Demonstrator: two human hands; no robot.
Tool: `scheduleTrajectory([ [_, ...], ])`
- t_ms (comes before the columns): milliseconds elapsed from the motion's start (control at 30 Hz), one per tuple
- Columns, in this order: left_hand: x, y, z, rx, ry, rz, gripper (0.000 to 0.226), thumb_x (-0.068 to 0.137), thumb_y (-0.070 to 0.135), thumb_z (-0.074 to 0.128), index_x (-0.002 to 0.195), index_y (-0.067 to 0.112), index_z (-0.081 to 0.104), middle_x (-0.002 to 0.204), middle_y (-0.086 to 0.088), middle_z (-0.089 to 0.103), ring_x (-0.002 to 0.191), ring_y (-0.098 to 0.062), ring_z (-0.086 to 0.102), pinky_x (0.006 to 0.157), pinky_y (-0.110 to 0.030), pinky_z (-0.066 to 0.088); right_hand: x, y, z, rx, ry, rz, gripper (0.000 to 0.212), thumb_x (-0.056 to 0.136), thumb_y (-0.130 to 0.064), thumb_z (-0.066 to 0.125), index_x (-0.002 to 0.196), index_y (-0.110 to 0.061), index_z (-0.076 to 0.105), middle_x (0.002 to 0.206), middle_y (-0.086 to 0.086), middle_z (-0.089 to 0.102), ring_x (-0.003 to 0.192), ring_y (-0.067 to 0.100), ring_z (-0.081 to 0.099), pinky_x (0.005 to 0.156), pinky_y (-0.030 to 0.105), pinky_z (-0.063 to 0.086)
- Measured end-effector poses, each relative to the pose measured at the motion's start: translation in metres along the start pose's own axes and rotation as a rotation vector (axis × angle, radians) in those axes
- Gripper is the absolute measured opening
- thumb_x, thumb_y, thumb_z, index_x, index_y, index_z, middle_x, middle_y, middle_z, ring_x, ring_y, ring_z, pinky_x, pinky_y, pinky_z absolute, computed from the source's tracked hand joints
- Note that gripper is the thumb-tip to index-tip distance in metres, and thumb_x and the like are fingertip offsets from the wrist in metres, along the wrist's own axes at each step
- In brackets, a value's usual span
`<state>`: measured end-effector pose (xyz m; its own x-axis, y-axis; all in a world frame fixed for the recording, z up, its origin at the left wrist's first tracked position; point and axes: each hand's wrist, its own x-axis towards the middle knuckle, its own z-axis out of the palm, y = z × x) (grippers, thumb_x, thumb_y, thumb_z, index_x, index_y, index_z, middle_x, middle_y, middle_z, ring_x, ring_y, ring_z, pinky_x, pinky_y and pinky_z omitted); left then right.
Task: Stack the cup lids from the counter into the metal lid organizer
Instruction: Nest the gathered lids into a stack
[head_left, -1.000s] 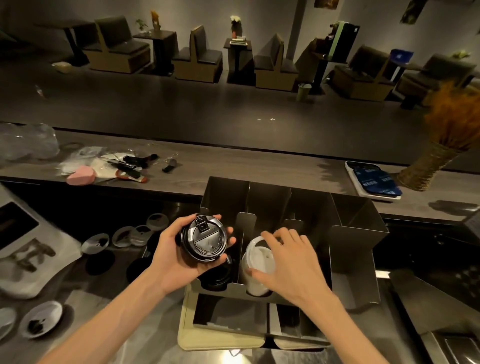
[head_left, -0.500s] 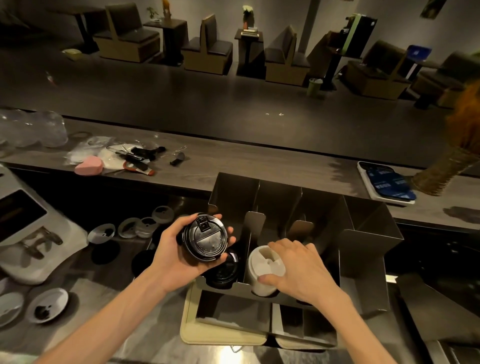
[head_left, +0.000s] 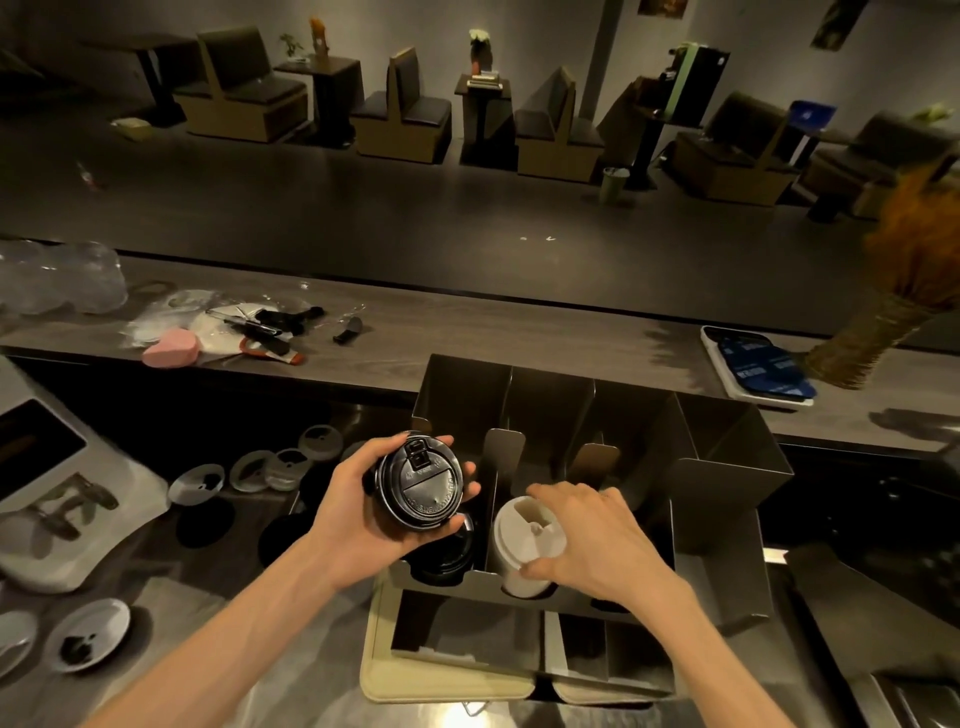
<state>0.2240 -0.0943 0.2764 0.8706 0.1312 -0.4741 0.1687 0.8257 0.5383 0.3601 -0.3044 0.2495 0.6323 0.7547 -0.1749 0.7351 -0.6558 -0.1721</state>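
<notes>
black glossy lid stack (head_left: 420, 490) in left hand (head_left: 347, 512), flip-tab up.

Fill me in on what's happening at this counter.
A person is sorting cup lids into a metal lid organizer. The left hand grips a stack of black lids above the leftmost slot, where black lids already sit. The right hand holds the white lids in the next slot.

Dim, warm light; a bright glare spot on the worktop (head_left: 156, 597) near its front edge; wide-angle bending toward the edges.
</notes>
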Motion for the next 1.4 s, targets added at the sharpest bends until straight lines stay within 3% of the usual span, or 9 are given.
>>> scheduleTrajectory([
  [100,-0.002,0.000,-0.004,-0.009,-0.006,-0.008,0.054,0.092,0.041,0.054,0.137,0.012,0.062,0.136,-0.023,0.063,0.123,-0.040,0.062,0.081,-0.044,0.055,0.001,0.001,-0.003,-0.009,0.036,0.004,0.085,0.076,-0.066,0.071,0.149,-0.032,0.042,0.134,-0.011,0.061,0.124,0.014,0.056,0.106,0.041,0.038],
  [267,-0.002,0.000,-0.008,-0.011,-0.011,-0.013,0.054,0.093,0.041,0.054,0.137,0.012,0.062,0.137,-0.023,0.062,0.122,-0.040,0.063,0.081,-0.044,0.054,0.001,0.005,0.001,-0.037,0.039,0.021,0.080,0.076,-0.072,0.066,0.143,-0.032,0.047,0.127,-0.012,0.063,0.117,0.013,0.058,0.104,0.041,0.040],
  [433,-0.003,-0.005,-0.007,-0.017,-0.025,-0.028,0.053,0.092,0.040,0.056,0.135,0.011,0.064,0.136,-0.023,0.062,0.121,-0.041,0.064,0.079,-0.044,0.055,-0.001,0.006,0.004,-0.023,0.029,0.000,0.086,0.076,-0.070,0.068,0.149,-0.033,0.042,0.143,-0.012,0.054,0.128,0.013,0.050,0.109,0.040,0.037],
  [533,-0.005,-0.006,-0.005,-0.028,-0.038,-0.039,0.053,0.091,0.040,0.057,0.135,0.011,0.063,0.138,-0.024,0.061,0.121,-0.041,0.063,0.076,-0.045,0.057,-0.002,0.005,0.003,-0.004,0.038,0.009,0.086,0.076,-0.070,0.069,0.149,-0.033,0.042,0.141,-0.012,0.055,0.128,0.012,0.051,0.109,0.040,0.037],
  [700,-0.007,-0.007,-0.007,-0.042,-0.032,-0.045,0.053,0.092,0.040,0.056,0.137,0.011,0.062,0.138,-0.024,0.061,0.128,-0.041,0.057,0.075,-0.044,0.059,-0.003,0.003,-0.004,-0.004,0.027,-0.008,0.064,0.080,-0.065,0.071,0.135,-0.035,0.059,0.143,-0.010,0.054,0.129,0.013,0.050,0.108,0.039,0.037],
  [933,-0.012,-0.008,-0.011,-0.036,-0.030,-0.042,0.054,0.092,0.040,0.056,0.137,0.012,0.062,0.137,-0.023,0.061,0.115,-0.040,0.066,0.075,-0.044,0.058,-0.002,0.001,-0.006,0.070,0.001,0.019,0.055,0.083,-0.066,0.070,0.127,-0.033,0.066,0.143,-0.012,0.054,0.128,0.012,0.052,0.109,0.039,0.041],
  [1167,-0.015,-0.006,-0.015,-0.030,-0.026,-0.048,0.055,0.090,0.040,0.057,0.138,0.012,0.061,0.138,-0.023,0.061,0.122,-0.040,0.063,0.075,-0.044,0.058,0.002,-0.003,-0.004,0.056,0.080,0.056,0.025,0.092,-0.046,0.071,0.114,-0.034,0.073,0.132,-0.011,0.064,0.117,0.011,0.061,0.107,0.039,0.046],
  [1300,-0.016,-0.006,-0.017,-0.015,-0.029,-0.049,0.055,0.090,0.039,0.057,0.137,0.012,0.061,0.136,-0.023,0.062,0.116,-0.039,0.065,0.076,-0.044,0.058,0.003,-0.008,-0.006,-0.011,0.167,0.054,0.030,0.093,-0.047,0.069,0.120,-0.034,0.069,0.123,-0.013,0.067,0.114,0.010,0.062,0.106,0.036,0.044],
  [1400,-0.017,-0.006,-0.018,-0.007,-0.046,-0.051,0.054,0.090,0.039,0.058,0.137,0.012,0.062,0.136,-0.024,0.062,0.121,-0.041,0.063,0.085,-0.048,0.055,0.002,-0.020,-0.010,0.220,0.271,0.010,0.034,0.092,-0.050,0.069,0.121,-0.033,0.069,0.118,-0.016,0.068,0.111,0.005,0.062,0.102,0.037,0.051],
])
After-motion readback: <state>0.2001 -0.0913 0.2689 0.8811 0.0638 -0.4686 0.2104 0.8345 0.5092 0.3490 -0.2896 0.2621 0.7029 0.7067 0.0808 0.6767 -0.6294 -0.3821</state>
